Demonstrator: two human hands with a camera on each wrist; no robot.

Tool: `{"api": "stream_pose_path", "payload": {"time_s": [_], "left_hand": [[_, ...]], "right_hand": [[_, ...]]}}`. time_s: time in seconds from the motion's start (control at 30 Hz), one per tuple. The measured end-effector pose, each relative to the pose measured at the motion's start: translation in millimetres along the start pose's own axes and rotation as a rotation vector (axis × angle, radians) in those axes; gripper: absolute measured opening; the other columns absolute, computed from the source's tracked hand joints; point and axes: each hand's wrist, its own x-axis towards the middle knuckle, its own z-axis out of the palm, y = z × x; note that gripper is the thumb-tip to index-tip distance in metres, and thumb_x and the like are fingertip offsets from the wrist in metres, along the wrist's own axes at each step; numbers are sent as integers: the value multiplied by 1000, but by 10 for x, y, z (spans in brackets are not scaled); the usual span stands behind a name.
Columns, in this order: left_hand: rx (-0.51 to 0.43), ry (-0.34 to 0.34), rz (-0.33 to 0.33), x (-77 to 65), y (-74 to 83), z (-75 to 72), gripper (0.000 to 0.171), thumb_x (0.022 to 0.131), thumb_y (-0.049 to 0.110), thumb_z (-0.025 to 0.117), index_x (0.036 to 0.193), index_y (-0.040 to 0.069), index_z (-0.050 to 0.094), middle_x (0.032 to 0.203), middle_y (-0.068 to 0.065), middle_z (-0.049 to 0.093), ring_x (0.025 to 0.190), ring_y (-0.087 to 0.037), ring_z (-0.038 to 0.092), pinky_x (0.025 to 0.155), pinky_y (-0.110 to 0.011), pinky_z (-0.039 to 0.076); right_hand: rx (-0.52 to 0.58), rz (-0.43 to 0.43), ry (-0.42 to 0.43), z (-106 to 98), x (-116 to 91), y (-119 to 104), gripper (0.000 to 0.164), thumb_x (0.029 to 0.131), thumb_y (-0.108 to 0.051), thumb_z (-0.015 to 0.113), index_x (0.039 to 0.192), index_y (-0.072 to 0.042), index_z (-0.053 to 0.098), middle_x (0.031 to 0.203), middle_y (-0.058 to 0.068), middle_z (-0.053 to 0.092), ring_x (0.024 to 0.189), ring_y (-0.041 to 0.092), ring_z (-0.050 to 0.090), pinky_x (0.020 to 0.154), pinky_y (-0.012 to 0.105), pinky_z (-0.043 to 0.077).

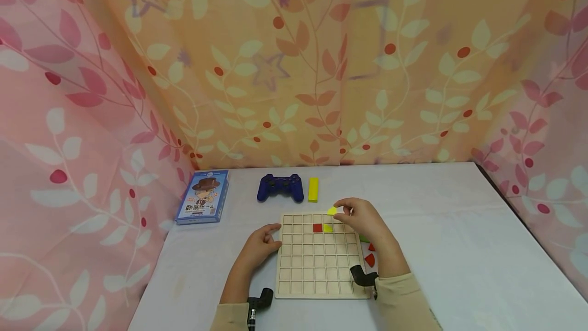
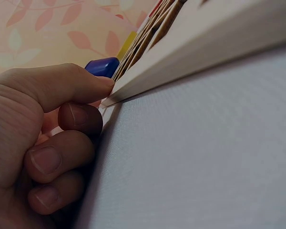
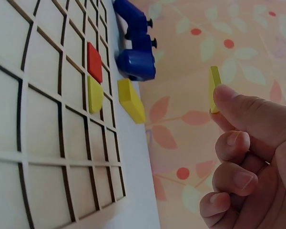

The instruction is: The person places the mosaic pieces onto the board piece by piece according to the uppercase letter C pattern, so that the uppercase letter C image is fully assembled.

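Note:
A pale wooden grid board (image 1: 300,262) lies on the table. My left hand (image 1: 259,244) holds its left edge, with thumb and forefinger at the side and the other fingers curled. Between thumb and forefinger my right hand (image 1: 363,216) pinches a small flat yellow piece (image 3: 213,88) above the board's far edge. A red square piece (image 1: 317,228) and a yellow piece with a rounded side (image 3: 94,95) sit in neighbouring cells of the board. Partly under the right forearm, red pieces (image 1: 370,260) and a green piece (image 1: 364,238) lie beside the board.
Behind the board are a blue game controller (image 1: 280,188) and a yellow block (image 1: 313,189). A blue illustrated box (image 1: 202,197) lies at the far left of the white table (image 1: 459,249). Patterned curtains (image 1: 321,65) enclose the back and sides.

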Motion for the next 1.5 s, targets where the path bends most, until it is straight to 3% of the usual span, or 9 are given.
{"api": "stream_pose_path", "payload": {"time_s": [0.27, 0.63, 1.03, 1.33, 1.5], "left_hand": [[4, -2, 17, -8, 2, -8, 52, 90, 11, 77, 139, 5, 62, 63, 3, 54, 56, -12, 46, 53, -28, 38], [-1, 1, 8, -7, -6, -6, 52, 89, 12, 77, 139, 6, 62, 63, 3, 53, 56, -12, 46, 53, -28, 38], [-6, -1, -18, 13, -11, 7, 53, 89, 13, 78, 139, 8, 63, 64, 2, 54, 55, -11, 46, 52, -27, 38], [2, -9, -9, 32, -10, 1, 53, 89, 13, 78, 139, 7, 62, 64, 2, 54, 55, -12, 46, 51, -27, 37], [-2, -8, -14, 30, -4, 3, 52, 89, 13, 78, 139, 8, 63, 64, 3, 54, 55, -12, 46, 51, -27, 37]], "right_hand": [[19, -7, -25, 184, 40, -53, 24, 90, -19, 80, 113, -11, 76, 78, -1, 51, 63, 15, 44, 55, 28, 35], [-94, -85, -38, 432, 95, -109, 19, 88, -18, 80, 107, -13, 77, 71, -4, 48, 60, 12, 40, 60, 31, 33], [-180, -49, -61, 646, 185, -78, 22, 85, -26, 85, 103, -17, 78, 67, -4, 49, 63, 14, 45, 60, 32, 35], [-252, -29, -73, 765, 231, -57, 22, 84, -27, 85, 103, -17, 79, 90, -3, 69, 80, 16, 59, 75, 39, 49], [-291, -7, -71, 814, 247, -70, 21, 84, -25, 85, 102, -16, 80, 95, -1, 72, 84, 17, 61, 77, 41, 50]]}}
